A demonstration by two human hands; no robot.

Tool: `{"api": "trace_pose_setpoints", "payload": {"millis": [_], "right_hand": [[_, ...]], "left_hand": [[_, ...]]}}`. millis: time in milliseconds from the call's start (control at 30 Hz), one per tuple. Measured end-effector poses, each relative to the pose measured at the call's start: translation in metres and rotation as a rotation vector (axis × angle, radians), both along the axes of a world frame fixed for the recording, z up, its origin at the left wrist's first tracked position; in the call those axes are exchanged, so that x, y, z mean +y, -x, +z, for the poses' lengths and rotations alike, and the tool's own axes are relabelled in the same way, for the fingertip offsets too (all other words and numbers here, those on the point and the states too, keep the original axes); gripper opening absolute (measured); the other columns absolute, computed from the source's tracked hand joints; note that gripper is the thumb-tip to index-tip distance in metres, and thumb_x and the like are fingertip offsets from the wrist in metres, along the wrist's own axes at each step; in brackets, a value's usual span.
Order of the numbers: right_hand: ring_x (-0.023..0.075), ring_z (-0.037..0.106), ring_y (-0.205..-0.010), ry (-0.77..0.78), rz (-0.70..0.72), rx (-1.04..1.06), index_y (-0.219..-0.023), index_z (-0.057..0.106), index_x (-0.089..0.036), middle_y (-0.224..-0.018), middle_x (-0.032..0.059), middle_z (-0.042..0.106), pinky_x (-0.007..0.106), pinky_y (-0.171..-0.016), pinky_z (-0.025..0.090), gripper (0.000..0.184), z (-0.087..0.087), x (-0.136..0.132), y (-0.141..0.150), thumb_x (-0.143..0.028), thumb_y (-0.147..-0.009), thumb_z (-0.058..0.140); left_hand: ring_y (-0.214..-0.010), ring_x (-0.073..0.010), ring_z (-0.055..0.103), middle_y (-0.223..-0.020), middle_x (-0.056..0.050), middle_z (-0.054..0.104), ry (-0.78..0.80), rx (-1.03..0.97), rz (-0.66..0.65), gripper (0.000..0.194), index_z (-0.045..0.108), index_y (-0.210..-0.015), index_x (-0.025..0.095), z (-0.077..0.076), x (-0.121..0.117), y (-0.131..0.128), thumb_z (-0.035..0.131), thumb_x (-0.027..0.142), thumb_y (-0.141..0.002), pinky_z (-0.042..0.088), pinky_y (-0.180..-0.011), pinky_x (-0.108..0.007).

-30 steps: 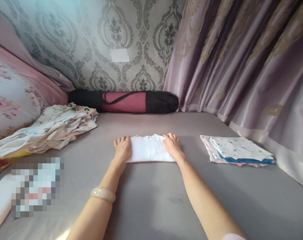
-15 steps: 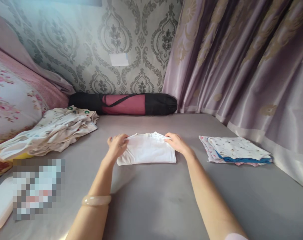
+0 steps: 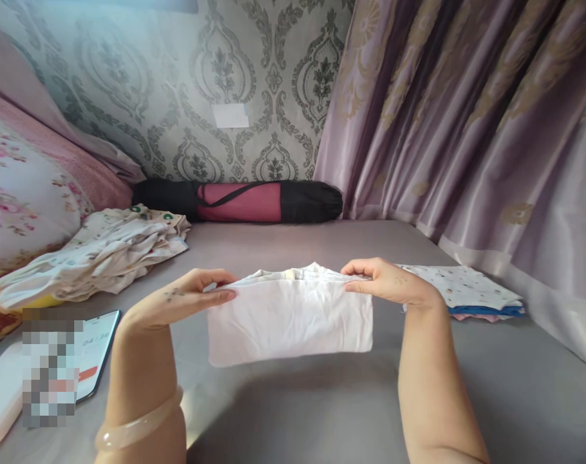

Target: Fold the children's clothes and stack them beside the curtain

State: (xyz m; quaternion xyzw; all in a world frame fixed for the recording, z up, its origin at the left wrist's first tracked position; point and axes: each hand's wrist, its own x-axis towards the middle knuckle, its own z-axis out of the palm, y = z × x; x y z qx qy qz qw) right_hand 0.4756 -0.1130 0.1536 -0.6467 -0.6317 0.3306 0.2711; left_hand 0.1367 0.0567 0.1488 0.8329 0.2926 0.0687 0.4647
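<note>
A folded white shirt point(image 3: 293, 319) hangs a little above the grey sheet point(image 3: 293, 412), its top edge held between my two hands. At its left upper corner my left hand point(image 3: 191, 295) pinches the fabric between thumb and fingers. My right hand point(image 3: 384, 280) grips the right upper corner in the same way. Between them, the shirt's top edge bunches slightly and its lower edge hangs free. A pale bangle point(image 3: 138, 425) circles my left forearm.
Folded patterned clothes point(image 3: 467, 287) lie stacked at the right, partly behind my right hand. Crumpled light clothes point(image 3: 114, 251) are heaped at the left, near a floral pillow point(image 3: 22, 187). A phone point(image 3: 97, 348), partly blurred, lies front left. A black and maroon long bag point(image 3: 245, 201) rests along the wall.
Both hands have lifted the white shirt off the sheet and brought it closer to me. Its lower edge now hangs, and more of the phone shows.
</note>
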Motion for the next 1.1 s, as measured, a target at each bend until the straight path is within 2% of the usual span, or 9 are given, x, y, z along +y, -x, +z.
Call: {"api": "trace_pose_setpoints", "payload": {"millis": [167,267,333,433,533,600,767,900,1100], "right_hand": [[0.0154,0.056,-0.076,-0.111,-0.117,-0.038,-0.092,0.069,-0.018,-0.086,0.0005,0.066,0.027,-0.070,0.042,0.032,-0.014,0.014,-0.008,-0.047,-0.078,0.064],[0.0167,0.058,-0.081,-0.285,-0.247,-0.095,-0.093,0.068,-0.020,-0.091,0.0008,0.067,0.029,-0.076,0.043,0.025,-0.023,0.024,-0.011,-0.040,-0.079,0.063],[0.0181,0.059,-0.090,-0.364,-0.247,-0.166,-0.093,0.069,-0.021,-0.096,0.0019,0.068,0.030,-0.084,0.043,0.019,-0.031,0.031,-0.012,-0.030,-0.078,0.061],[0.0187,0.061,-0.096,-0.231,-0.125,-0.276,-0.090,0.071,-0.022,-0.099,0.0026,0.068,0.031,-0.088,0.043,0.026,-0.047,0.038,-0.012,-0.013,-0.072,0.054],[0.0184,0.065,-0.087,0.177,-0.004,-0.297,-0.086,0.074,-0.023,-0.095,0.0009,0.072,0.026,-0.075,0.047,0.039,-0.061,0.042,-0.009,-0.004,-0.061,0.051],[0.0183,0.067,-0.081,0.324,0.011,-0.287,-0.086,0.075,-0.023,-0.091,0.0002,0.074,0.024,-0.068,0.047,0.041,-0.064,0.043,-0.006,-0.002,-0.059,0.051],[0.0199,0.068,-0.088,0.179,0.010,-0.299,-0.088,0.075,-0.020,-0.095,0.0030,0.075,0.027,-0.078,0.048,0.028,-0.059,0.045,-0.001,-0.011,-0.074,0.052],[0.0232,0.063,-0.108,0.039,-0.023,-0.372,-0.111,0.070,-0.019,-0.115,0.0072,0.070,0.032,-0.095,0.046,0.035,-0.064,0.053,0.014,-0.021,-0.087,0.046],[0.0225,0.026,-0.144,-0.176,-0.025,-0.500,-0.146,0.037,-0.009,-0.153,0.0134,0.034,0.039,-0.118,0.021,0.053,-0.094,0.074,0.067,-0.027,-0.096,0.032]], "left_hand": [[-0.075,-0.0190,0.058,-0.081,-0.001,0.066,-0.076,-0.100,0.201,0.040,0.070,-0.094,0.019,-0.017,0.011,-0.013,0.060,0.055,-0.077,0.044,-0.066,-0.026],[-0.080,-0.0202,0.057,-0.088,-0.003,0.066,-0.336,-0.207,0.406,0.037,0.069,-0.099,0.021,-0.027,0.019,-0.021,0.059,0.051,-0.078,0.045,-0.073,-0.030],[-0.088,-0.0224,0.056,-0.092,-0.004,0.067,-0.543,-0.212,0.440,0.029,0.069,-0.095,0.023,-0.033,0.024,-0.025,0.056,0.044,-0.080,0.043,-0.086,-0.036],[-0.092,-0.0234,0.055,-0.089,-0.003,0.070,-0.648,-0.032,0.277,0.021,0.070,-0.085,0.024,-0.045,0.028,-0.026,0.051,0.033,-0.079,0.032,-0.102,-0.047],[-0.091,-0.0222,0.057,-0.084,-0.001,0.071,-0.511,0.237,0.069,0.026,0.072,-0.086,0.026,-0.056,0.029,-0.027,0.049,0.024,-0.073,0.028,-0.106,-0.048],[-0.092,-0.0213,0.060,-0.087,-0.001,0.072,-0.441,0.330,0.019,0.031,0.072,-0.089,0.026,-0.059,0.028,-0.028,0.048,0.021,-0.071,0.029,-0.106,-0.045],[-0.093,-0.0226,0.064,-0.091,-0.002,0.074,-0.518,0.296,0.129,0.034,0.071,-0.092,0.024,-0.052,0.024,-0.034,0.040,0.021,-0.080,0.029,-0.107,-0.045],[-0.109,-0.0245,0.060,-0.111,-0.007,0.070,-0.537,0.275,0.100,0.036,0.066,-0.108,0.022,-0.059,0.018,-0.050,0.037,0.024,-0.086,0.032,-0.107,-0.044],[-0.139,-0.0248,0.036,-0.148,-0.013,0.043,-0.634,0.234,0.051,0.046,0.045,-0.136,0.017,-0.093,0.000,-0.092,0.034,0.020,-0.091,0.024,-0.115,-0.047]]}}
